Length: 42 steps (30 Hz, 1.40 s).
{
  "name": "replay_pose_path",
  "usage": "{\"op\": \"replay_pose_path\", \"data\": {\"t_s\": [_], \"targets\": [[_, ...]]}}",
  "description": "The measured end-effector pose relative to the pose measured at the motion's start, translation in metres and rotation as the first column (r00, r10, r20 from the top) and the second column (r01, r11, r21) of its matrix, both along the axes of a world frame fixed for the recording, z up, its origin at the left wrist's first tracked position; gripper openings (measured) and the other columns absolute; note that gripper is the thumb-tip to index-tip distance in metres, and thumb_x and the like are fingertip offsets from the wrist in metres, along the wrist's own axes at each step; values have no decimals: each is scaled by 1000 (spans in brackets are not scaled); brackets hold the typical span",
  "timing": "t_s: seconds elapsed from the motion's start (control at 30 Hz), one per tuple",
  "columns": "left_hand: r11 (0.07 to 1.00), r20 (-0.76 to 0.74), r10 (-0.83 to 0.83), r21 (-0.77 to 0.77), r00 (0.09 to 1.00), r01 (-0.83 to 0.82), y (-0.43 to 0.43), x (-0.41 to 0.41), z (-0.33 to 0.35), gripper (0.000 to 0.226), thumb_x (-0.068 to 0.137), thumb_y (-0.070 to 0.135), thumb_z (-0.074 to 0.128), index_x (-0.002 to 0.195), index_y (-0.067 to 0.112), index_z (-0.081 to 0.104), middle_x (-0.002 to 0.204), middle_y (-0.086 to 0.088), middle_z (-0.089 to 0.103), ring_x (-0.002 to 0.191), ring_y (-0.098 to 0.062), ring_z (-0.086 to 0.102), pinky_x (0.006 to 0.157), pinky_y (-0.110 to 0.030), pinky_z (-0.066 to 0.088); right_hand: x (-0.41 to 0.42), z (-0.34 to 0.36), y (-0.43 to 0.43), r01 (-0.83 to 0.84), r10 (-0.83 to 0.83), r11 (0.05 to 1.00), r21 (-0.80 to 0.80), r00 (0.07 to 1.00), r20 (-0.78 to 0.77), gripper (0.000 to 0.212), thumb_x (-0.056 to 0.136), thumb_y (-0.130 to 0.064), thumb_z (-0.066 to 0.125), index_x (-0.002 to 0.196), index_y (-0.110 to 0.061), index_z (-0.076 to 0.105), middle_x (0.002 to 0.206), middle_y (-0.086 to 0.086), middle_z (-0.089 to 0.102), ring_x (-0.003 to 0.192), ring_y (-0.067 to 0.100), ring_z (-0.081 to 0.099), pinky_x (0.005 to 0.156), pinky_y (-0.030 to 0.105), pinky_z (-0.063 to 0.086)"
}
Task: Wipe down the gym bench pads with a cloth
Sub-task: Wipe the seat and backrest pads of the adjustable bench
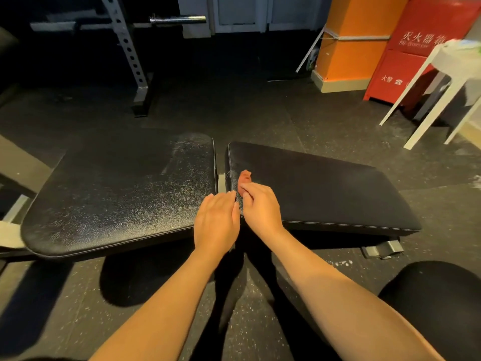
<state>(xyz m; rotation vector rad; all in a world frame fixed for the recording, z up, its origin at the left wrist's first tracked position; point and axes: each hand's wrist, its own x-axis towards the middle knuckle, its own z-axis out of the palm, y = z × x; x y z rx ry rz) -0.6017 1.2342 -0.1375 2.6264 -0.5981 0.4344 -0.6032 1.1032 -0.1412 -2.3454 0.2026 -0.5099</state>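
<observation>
Two black bench pads lie side by side with a narrow gap between them: the long left pad (117, 194), dusty and streaked white, and the shorter right pad (325, 194). My right hand (260, 207) rests on the right pad's near-left corner, fingers closed on a small reddish-brown cloth (244, 177) that sticks out beyond the fingers. My left hand (217, 220) lies palm down at the left pad's near-right corner, fingers reaching across the gap, touching the right hand. It holds nothing that I can see.
A grey rack upright (127, 56) with a barbell end (177, 20) stands behind the bench. At the right are a white stool (442, 74), a red fire-extinguisher box (416, 48) and an orange pillar (356, 40). My dark-clothed knee (437, 303) is at the lower right. Dark rubber floor surrounds the bench.
</observation>
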Motion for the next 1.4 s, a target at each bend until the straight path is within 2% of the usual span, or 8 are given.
{"op": "replay_pose_path", "data": {"t_s": [0.17,0.4,0.5,0.67,0.83,1.0,1.23,1.4], "targets": [[999,-25,21,-25,999,-22,0,1,-1,33,105,28,42,125,15,65,105,5,68,99,-15,62,108,-38,41,14,-5,-23,48,-58,994,-102,993,-101,30,103,-17,36,123,-14,57,92,4,64,85,20,58,73,33,48],[999,-62,36,-16,997,-37,-1,13,5,35,105,25,40,122,13,69,107,1,71,107,-16,62,120,-38,25,38,6,-4,-60,80,990,125,984,-162,36,107,-21,38,138,-24,56,122,-3,65,110,14,61,81,20,48],[997,-86,41,-61,996,-46,-3,16,7,34,106,23,38,122,13,66,105,0,70,106,-17,62,121,-36,21,49,11,6,-76,93,991,114,984,-150,33,108,-34,34,129,-35,60,115,-11,65,98,-1,60,70,9,39],[992,-48,-7,-129,999,0,4,8,-1,45,106,28,28,137,12,56,115,3,67,112,-14,59,124,-38,16,0,0,8,-208,206,978,-16,977,-52,34,104,-29,42,131,-39,60,137,-21,56,123,-2,49,104,28,43],[996,-10,-4,91,1000,4,15,-7,-4,42,105,30,35,135,16,60,125,-1,68,130,-16,53,124,-40,20,-39,-21,1,-167,174,974,-150,984,32,42,104,-25,42,145,-31,46,140,-16,51,129,3,44,115,38,33],[996,-47,-89,16,995,90,26,-17,-6,34,103,21,50,134,12,62,129,-3,66,140,-22,44,122,-39,23,-30,-18,9,71,-70,996,49,997,-19,48,101,-26,33,148,-31,41,119,-14,58,109,4,52,113,46,35],[989,-122,-132,-90,984,122,48,-24,1,39,102,11,49,140,14,55,143,-5,56,146,-24,34,123,-40,21,-28,-17,32,-214,214,977,6,976,36,42,105,-24,45,145,-35,47,145,-21,49,131,1,45,111,37,40],[1000,-40,-20,-10,999,19,72,-22,-1,43,98,20,56,140,13,55,145,-4,51,133,-28,43,114,-46,33,-31,-17,47,-40,25,983,180,996,85,41,105,-27,40,143,-41,47,133,-21,54,125,4,49,105,31,46]]}}
